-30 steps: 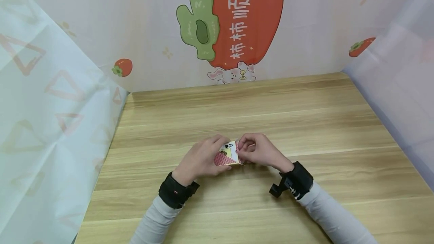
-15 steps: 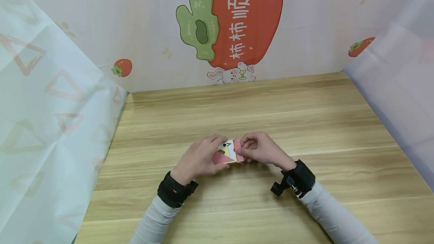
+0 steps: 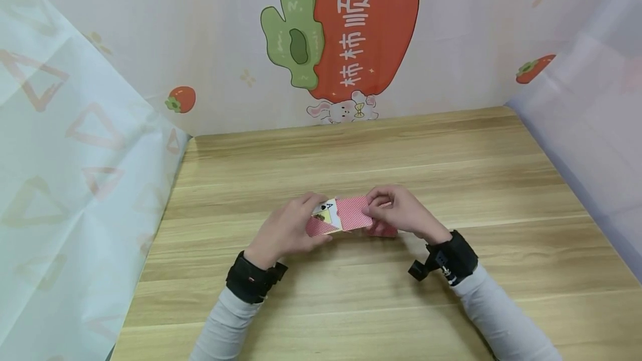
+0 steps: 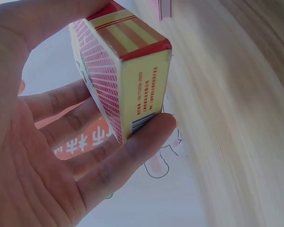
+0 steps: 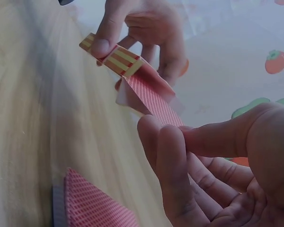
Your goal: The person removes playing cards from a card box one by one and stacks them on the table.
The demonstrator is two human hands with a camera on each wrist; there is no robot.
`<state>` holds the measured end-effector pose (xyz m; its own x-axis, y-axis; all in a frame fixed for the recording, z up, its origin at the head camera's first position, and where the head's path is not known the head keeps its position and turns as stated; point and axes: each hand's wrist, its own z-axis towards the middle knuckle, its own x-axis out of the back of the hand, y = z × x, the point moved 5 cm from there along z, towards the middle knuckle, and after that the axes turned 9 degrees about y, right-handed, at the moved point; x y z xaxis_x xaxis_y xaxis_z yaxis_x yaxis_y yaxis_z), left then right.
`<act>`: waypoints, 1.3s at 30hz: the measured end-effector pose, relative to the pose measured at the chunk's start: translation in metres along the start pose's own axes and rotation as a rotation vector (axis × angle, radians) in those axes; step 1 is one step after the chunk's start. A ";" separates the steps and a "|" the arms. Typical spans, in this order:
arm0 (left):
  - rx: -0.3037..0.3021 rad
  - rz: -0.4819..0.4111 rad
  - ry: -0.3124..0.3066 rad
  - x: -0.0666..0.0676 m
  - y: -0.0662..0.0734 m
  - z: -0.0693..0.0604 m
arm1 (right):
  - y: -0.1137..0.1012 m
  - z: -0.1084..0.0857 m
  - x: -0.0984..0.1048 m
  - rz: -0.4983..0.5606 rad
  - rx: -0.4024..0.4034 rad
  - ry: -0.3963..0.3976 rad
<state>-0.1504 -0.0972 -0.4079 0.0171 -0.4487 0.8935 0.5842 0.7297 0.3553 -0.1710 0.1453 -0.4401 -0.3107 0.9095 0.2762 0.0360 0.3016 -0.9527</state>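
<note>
My left hand (image 3: 288,226) grips a playing card box (image 3: 323,217) with an ace of spades on its face. The thumb lies on one side edge and the fingers on the other. Out of the box's right end sticks a red-patterned playing card (image 3: 352,212); whether it is one card or a few I cannot tell. Its free end is pinched between thumb and fingers of my right hand (image 3: 403,213). The right wrist view shows the card (image 5: 154,101) part way inside the box's open end, beside loose flaps. In the left wrist view the box (image 4: 144,90) is tilted above the table.
A stack of red-backed cards (image 3: 383,230) lies on the wooden table (image 3: 321,311), partly under my right hand. The right wrist view shows that stack (image 5: 97,203) at the lower left. A printed cloth (image 3: 225,43) hangs behind the table, with more cloth at both sides.
My right hand has moved right and drawn the card out of the box. My left hand has shifted slightly left and away with the box. The stack beneath the right hand has become visible.
</note>
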 end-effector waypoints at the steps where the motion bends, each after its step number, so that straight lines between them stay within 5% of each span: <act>1: 0.001 -0.001 0.003 0.001 -0.001 0.000 | 0.000 0.000 0.002 0.001 -0.004 0.000; 8: 0.023 -0.016 0.006 0.006 -0.006 0.000 | -0.003 0.001 0.022 0.041 -0.019 0.000; 21: 0.039 -0.030 0.001 0.007 -0.011 -0.002 | -0.005 0.002 0.055 -0.006 0.011 0.129; 31: 0.016 -0.013 0.013 0.006 -0.010 -0.001 | 0.017 0.013 0.061 0.038 -0.048 0.184; 39: 0.026 -0.009 -0.005 0.005 -0.009 -0.002 | 0.036 0.017 0.060 -0.068 -0.086 0.147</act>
<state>-0.1538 -0.1068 -0.4074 0.0080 -0.4527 0.8917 0.5629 0.7390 0.3701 -0.2043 0.2057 -0.4598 -0.1735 0.9161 0.3615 0.1028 0.3819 -0.9185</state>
